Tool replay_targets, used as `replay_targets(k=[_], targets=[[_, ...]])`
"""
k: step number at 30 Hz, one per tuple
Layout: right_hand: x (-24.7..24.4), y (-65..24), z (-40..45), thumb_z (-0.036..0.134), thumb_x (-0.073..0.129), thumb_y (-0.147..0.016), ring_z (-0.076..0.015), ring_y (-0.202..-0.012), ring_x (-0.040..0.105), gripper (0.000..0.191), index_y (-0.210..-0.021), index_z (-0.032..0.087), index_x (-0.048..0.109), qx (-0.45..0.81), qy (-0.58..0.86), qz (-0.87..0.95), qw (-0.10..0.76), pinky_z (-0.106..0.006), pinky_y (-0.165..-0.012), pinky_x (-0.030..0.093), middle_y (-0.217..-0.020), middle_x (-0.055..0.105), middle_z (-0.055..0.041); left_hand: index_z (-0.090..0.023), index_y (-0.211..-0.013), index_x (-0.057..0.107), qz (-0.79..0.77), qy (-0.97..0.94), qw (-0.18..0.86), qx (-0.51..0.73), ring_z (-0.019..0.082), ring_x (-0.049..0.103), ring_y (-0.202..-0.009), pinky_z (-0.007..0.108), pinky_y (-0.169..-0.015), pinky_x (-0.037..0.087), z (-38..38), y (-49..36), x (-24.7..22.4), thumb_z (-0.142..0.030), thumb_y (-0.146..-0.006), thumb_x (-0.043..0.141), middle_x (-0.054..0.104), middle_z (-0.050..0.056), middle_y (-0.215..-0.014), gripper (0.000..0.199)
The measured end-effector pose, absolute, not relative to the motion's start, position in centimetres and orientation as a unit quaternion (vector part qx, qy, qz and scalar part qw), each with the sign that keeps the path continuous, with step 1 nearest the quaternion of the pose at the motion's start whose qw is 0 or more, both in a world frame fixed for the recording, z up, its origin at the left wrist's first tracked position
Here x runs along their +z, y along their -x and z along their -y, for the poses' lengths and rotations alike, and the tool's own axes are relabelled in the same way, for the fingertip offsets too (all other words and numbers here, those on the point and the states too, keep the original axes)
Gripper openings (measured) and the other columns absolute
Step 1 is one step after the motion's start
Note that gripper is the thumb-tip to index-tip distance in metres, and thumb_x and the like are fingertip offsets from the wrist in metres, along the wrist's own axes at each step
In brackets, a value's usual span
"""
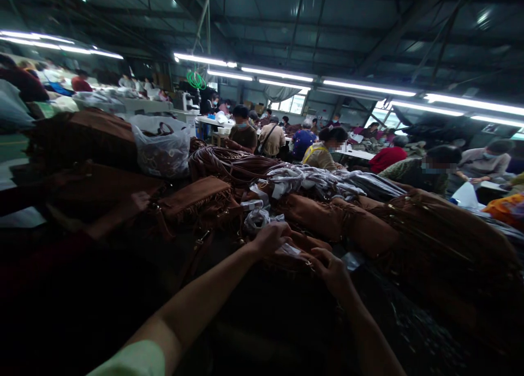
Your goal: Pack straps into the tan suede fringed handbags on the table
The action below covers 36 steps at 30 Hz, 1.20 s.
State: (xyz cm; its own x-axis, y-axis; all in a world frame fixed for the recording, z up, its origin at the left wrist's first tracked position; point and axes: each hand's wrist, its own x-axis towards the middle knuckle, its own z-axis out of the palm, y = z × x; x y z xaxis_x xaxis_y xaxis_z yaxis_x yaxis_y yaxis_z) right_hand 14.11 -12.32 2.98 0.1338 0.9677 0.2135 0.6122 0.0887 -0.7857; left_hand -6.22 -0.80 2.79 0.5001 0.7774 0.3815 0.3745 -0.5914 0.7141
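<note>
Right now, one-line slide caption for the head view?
Left hand and right hand at a brown fringed handbag among piled bags, co-workers beyond.

Clear plastic sack (161, 147), coiled green hose (196, 80), seated co-workers (272, 138) beyond, fluorescent lights (274, 73) overhead.

A handbag factory floor: seated workers (272, 138), strip lights (368, 87), heaped fringed bags (339, 218).

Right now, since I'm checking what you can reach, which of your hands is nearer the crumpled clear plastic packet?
Left. Your left hand is just to the packet's right, close beside the crumpled clear plastic packet; your right hand is farther right and lower in view.
</note>
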Motion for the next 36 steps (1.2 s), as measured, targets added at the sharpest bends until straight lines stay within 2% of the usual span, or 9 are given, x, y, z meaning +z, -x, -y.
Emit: replay_targets(k=[4,11,13,16,18,21,25,28,36], targets=[[3.6,-13.7,13.7,0.042,0.054,-0.081,-0.0246,-0.093,0.063,0.031,-0.098,0.02,0.068,0.155,0.641,0.659,0.362,-0.036,-0.081,0.048,-0.1,0.068,-0.008,-0.017,-0.104,0.064,-0.465,-0.817,0.107,0.323,0.024,0.051,-0.111,0.034,-0.1,0.035,-2.1,12.1,4.7,-0.022,-0.073,0.063,0.063,0.009,-0.111,0.031],[4.6,-12.9,14.2,0.038,0.049,-0.086,-0.0218,-0.087,0.065,0.031,-0.107,0.022,0.064,0.025,0.653,0.67,0.354,-0.035,-0.072,0.051,-0.113,0.062,-0.0079,-0.013,-0.119,0.054,-0.585,-0.738,0.196,0.273,0.025,0.059,-0.1,0.03,-0.083,0.044,-3.8,14.6,3.2,-0.042,-0.068,0.07,0.062,0.013,-0.113,0.061],[5.1,-11.6,14.0,0.035,0.05,-0.086,-0.0209,-0.088,0.064,0.027,-0.105,0.023,0.065,-0.01,0.64,0.686,0.346,-0.034,-0.073,0.05,-0.112,0.063,-0.0063,-0.013,-0.116,0.056,-0.62,-0.709,0.207,0.266,0.024,0.061,-0.095,0.029,-0.079,0.045,-3.5,14.2,3.1,-0.038,-0.072,0.067,0.065,0.012,-0.106,0.052],[5.6,-8.8,13.7,0.027,0.049,-0.087,-0.0189,-0.09,0.063,0.021,-0.1,0.025,0.066,-0.052,0.609,0.725,0.317,-0.031,-0.076,0.049,-0.107,0.064,-0.0037,-0.016,-0.105,0.064,-0.615,-0.723,0.123,0.29,0.023,0.061,-0.095,0.03,-0.083,0.042,-2.3,13.3,4.1,-0.03,-0.084,0.053,0.067,0.011,-0.1,0.027],[5.9,-6.9,13.5,0.022,0.048,-0.088,-0.0189,-0.094,0.061,0.022,-0.101,0.026,0.065,-0.091,0.58,0.756,0.29,-0.031,-0.079,0.048,-0.109,0.063,-0.0035,-0.018,-0.101,0.067,-0.569,-0.759,0.056,0.313,0.022,0.059,-0.097,0.031,-0.088,0.04,-1.1,12.5,5.6,-0.026,-0.088,0.046,0.068,0.011,-0.1,0.026],[6.3,-5.2,13.2,0.016,0.051,-0.085,-0.0222,-0.106,0.054,0.034,-0.116,0.026,0.059,-0.172,0.535,0.792,0.239,-0.034,-0.085,0.046,-0.123,0.057,-0.0061,-0.019,-0.099,0.069,-0.487,-0.818,0.022,0.306,0.023,0.059,-0.096,0.032,-0.087,0.04,0.7,11.0,8.5,-0.022,-0.082,0.051,0.068,0.01,-0.096,0.025],[7.7,-5.9,13.4,0.019,0.055,-0.083,-0.0269,-0.104,0.051,0.052,-0.134,0.024,0.046,-0.256,0.524,0.796,0.161,-0.04,-0.085,0.043,-0.135,0.047,-0.0103,-0.018,-0.088,0.073,-0.445,-0.856,0.053,0.258,0.026,0.062,-0.087,0.034,-0.081,0.041,2.4,8.7,12.4,-0.021,-0.074,0.058,0.069,0.01,-0.084,0.021],[9.4,-7.7,14.0,0.028,0.056,-0.084,-0.0282,-0.101,0.051,0.05,-0.133,0.024,0.047,-0.276,0.516,0.802,0.121,-0.041,-0.082,0.041,-0.141,0.041,-0.0105,-0.016,-0.08,0.074,-0.43,-0.868,0.08,0.233,0.025,0.062,-0.083,0.031,-0.077,0.042,3.2,7.1,14.3,-0.024,-0.071,0.061,0.068,0.01,-0.079,0.017],[10.8,-10.1,16.6,0.016,0.059,-0.076,-0.0283,-0.099,0.051,0.053,-0.128,0.019,0.052,-0.285,0.507,0.811,0.061,-0.04,-0.079,0.042,-0.138,0.045,-0.0125,-0.015,-0.066,0.072,-0.358,-0.889,0.175,0.227,0.017,0.055,-0.058,0.027,-0.059,0.037,3.7,4.3,13.9,-0.032,-0.063,0.07,0.058,0.004,-0.054,0.018]])
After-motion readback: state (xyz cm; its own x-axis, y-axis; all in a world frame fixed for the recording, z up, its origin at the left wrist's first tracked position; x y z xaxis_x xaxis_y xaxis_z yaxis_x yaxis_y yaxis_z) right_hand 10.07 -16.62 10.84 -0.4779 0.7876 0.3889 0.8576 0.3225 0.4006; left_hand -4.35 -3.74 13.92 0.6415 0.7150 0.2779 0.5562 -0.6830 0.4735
